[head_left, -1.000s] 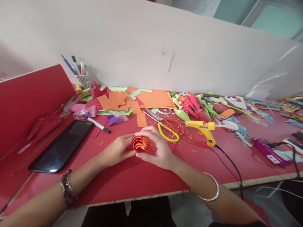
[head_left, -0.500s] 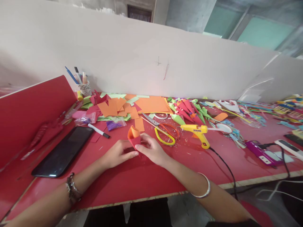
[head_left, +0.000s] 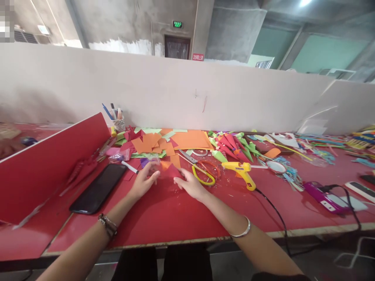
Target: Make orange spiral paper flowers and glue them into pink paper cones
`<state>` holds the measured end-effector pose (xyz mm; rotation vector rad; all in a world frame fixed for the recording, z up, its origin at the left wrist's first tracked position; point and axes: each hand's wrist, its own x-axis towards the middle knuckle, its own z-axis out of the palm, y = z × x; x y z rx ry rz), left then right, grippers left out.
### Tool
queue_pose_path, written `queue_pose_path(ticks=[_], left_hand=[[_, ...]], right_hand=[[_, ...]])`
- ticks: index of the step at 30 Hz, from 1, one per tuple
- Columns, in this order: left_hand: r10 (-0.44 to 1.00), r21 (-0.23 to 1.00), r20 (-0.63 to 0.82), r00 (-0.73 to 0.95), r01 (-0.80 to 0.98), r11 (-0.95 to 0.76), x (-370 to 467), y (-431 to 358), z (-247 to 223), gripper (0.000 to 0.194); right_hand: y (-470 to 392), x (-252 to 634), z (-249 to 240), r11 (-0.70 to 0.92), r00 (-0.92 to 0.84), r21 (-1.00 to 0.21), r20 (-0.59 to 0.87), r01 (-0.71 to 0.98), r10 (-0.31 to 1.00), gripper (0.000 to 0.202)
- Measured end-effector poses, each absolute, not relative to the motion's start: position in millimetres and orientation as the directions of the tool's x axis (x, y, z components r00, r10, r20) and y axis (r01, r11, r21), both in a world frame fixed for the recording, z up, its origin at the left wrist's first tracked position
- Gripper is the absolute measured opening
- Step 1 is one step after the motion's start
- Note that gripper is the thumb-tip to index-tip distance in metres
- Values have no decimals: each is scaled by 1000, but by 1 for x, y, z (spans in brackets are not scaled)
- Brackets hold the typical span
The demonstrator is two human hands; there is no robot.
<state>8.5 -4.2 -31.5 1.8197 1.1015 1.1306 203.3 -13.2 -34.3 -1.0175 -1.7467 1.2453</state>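
Observation:
A red paper piece [head_left: 172, 172], with some orange at its upper left, is pinched at its right side by my right hand [head_left: 190, 184]. It is rolled or folded; its exact shape is blurred. My left hand [head_left: 144, 182] is off the paper, fingers curved and apart, with nothing in it. Just beyond my right hand lie scissors [head_left: 205, 176] with yellow and orange handles. A white marker [head_left: 130, 167] lies beside my left hand. To the right a yellow glue gun [head_left: 240, 171] rests on the red table [head_left: 164, 218].
Orange paper sheets [head_left: 190, 139] and a heap of red and green paper cones [head_left: 230, 146] lie at the back. A black phone [head_left: 99, 189] is at left by a red divider [head_left: 52, 171]. A purple power strip [head_left: 325, 198] sits at right, with cables crossing the front edge.
My left hand has come away from the paper and moved left. The paper, still in my right hand, has tilted so mostly red shows. The camera view has tipped upward.

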Motion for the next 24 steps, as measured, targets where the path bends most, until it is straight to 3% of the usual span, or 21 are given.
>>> queue_pose_path(ticks=[9,18,24], left_hand=[[942,899,308,133,283,-334,6,-1,-33,25],[945,892,295,143,313,-326,6,-7,-28,19],[945,884,325,42,342,-319,5,-10,-26,17]], right_hand=[[-16,205,-38,433,-461,-776,209,458,863,51],[-17,208,-31,424,-486,-692,121,584,866,50],[-11,214,-31,409,-484,-700,104,586,869,41]])
